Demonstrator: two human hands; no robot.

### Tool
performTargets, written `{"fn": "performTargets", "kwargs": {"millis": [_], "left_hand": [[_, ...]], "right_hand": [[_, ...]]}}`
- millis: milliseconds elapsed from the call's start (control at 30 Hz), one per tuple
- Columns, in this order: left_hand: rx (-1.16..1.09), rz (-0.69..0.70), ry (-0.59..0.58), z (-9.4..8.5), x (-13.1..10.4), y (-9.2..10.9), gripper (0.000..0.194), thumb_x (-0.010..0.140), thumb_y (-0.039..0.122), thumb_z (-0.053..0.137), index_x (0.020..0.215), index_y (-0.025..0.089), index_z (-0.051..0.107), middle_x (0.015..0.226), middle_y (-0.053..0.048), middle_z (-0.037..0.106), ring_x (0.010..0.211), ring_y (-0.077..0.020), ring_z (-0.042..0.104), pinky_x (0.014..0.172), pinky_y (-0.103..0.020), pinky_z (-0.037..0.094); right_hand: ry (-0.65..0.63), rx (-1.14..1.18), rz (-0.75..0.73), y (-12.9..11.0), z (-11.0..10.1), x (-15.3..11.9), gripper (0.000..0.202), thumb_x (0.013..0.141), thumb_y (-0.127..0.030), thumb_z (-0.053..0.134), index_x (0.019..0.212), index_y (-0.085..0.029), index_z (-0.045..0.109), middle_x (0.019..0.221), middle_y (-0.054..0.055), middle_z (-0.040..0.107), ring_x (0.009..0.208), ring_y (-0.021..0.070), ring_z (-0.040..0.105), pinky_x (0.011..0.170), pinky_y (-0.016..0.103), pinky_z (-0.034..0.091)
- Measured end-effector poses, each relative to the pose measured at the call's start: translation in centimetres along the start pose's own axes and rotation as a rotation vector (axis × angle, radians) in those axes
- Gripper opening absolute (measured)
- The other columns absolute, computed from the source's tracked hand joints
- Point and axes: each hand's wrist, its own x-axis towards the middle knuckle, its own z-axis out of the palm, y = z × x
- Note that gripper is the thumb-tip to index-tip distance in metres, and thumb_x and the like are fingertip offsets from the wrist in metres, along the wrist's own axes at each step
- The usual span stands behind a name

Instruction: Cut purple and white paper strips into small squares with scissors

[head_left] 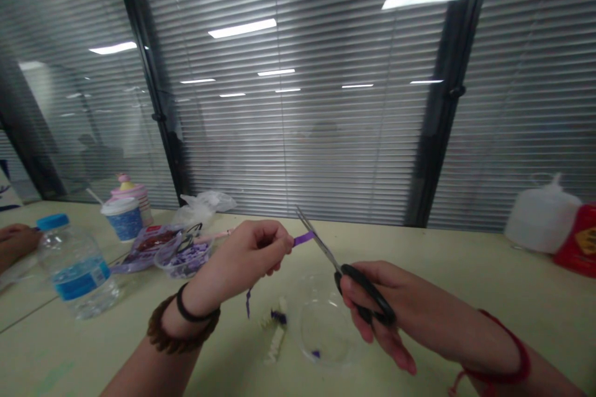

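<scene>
My left hand (254, 254) pinches a thin purple ribbon (303, 238), whose free end sticks out to the right. A second purple length (248, 303) dangles below that hand. My right hand (377, 304) is closed round the black handles of a pair of scissors (326, 249). The scissor blades point up and left, and they meet the ribbon's end. Beneath my hands, a clear plastic bowl (326, 329) holds a small purple scrap (316, 354). Left of the bowl lies a cream twisted piece (275, 344) with a dark purple bit on it.
On the left stand a water bottle (81, 273), a blue paper cup (121, 218) and a pink striped cup (144, 205). A tub of purple pieces (184, 260) sits beside a purple packet (151, 242). Another person's hand (18, 242) rests far left. A white squeeze bottle (540, 217) stands right.
</scene>
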Motion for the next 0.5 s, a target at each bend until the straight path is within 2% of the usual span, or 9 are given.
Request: {"fn": "performTargets", "kwargs": {"millis": [200, 367, 500], "left_hand": [[-0.018, 0.012, 0.03, -0.01, 0.21, -0.26, 0.028, 0.08, 0.036, 0.051, 0.058, 0.018, 0.05, 0.047, 0.006, 0.046, 0.044, -0.0081, 0.041, 0.045, -0.02, 0.031], [-0.028, -0.004, 0.019, 0.21, 0.13, -0.08, 0.029, 0.08, 0.037, 0.052, 0.058, 0.018, 0.05, 0.047, 0.006, 0.046, 0.044, -0.0083, 0.041, 0.044, -0.02, 0.031], [-0.018, -0.005, -0.006, 0.47, 0.02, 0.18, 0.028, 0.079, 0.035, 0.052, 0.057, 0.018, 0.05, 0.047, 0.006, 0.047, 0.044, -0.0082, 0.041, 0.044, -0.02, 0.03]], "right_hand": [[0.043, -0.076, -0.054, -0.63, 0.16, -0.41, 0.058, 0.073, -0.075, 0.047, 0.068, -0.016, 0.049, 0.053, -0.004, 0.053, 0.034, 0.0041, 0.046, 0.036, 0.017, 0.037], [0.0, -0.118, -0.03, -0.02, 0.6, -0.15, 0.053, 0.079, -0.069, 0.047, 0.071, -0.017, 0.048, 0.063, 0.0, 0.059, 0.036, 0.0043, 0.048, 0.035, 0.016, 0.032], [0.011, -0.13, -0.039, 0.07, 0.87, 0.19, 0.051, 0.079, -0.067, 0.049, 0.071, -0.017, 0.049, 0.064, 0.001, 0.059, 0.036, 0.0043, 0.047, 0.035, 0.015, 0.033]]}}
